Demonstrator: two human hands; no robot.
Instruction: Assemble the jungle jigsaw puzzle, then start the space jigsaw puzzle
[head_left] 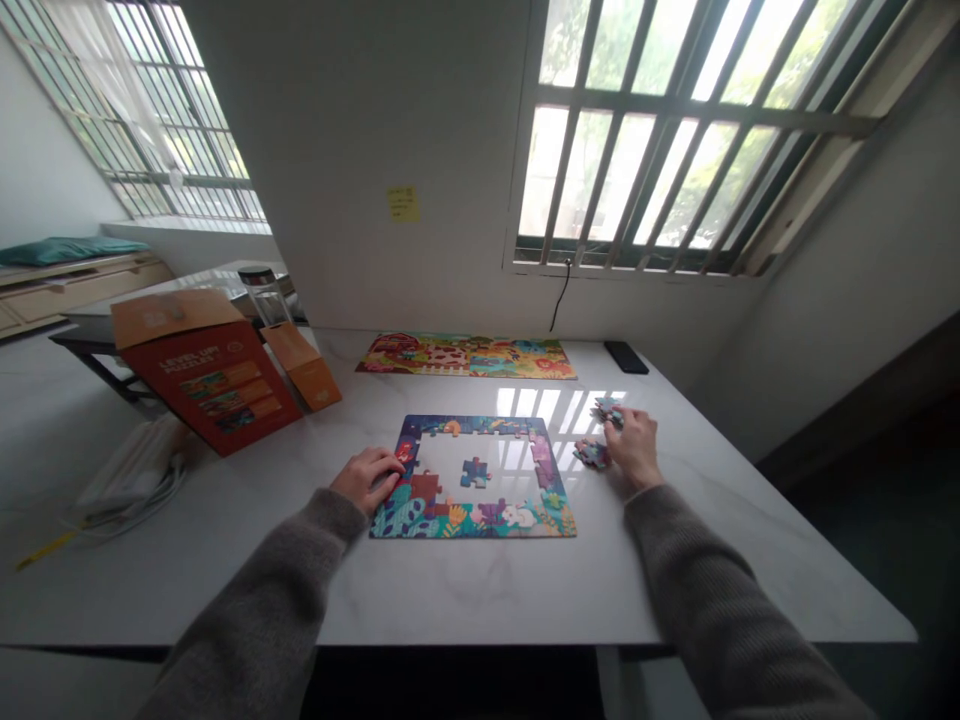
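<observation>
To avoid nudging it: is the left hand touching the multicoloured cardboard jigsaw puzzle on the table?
Touching. The head view shows the left hand resting on the left border of the jigsaw puzzle.

From where I stand, the left hand [366, 478] hides part of the jigsaw puzzle [472, 518], and the yellow sticky note's [403, 203] writing is too small to read.

The tabletop [480, 600] is smooth, glossy white stone with faint veining; the jigsaw pieces [592, 455] look like matt printed cardboard, the box [202, 385] is coated red card, and the sleeve [697, 570] is soft, ribbed grey knit.
</observation>
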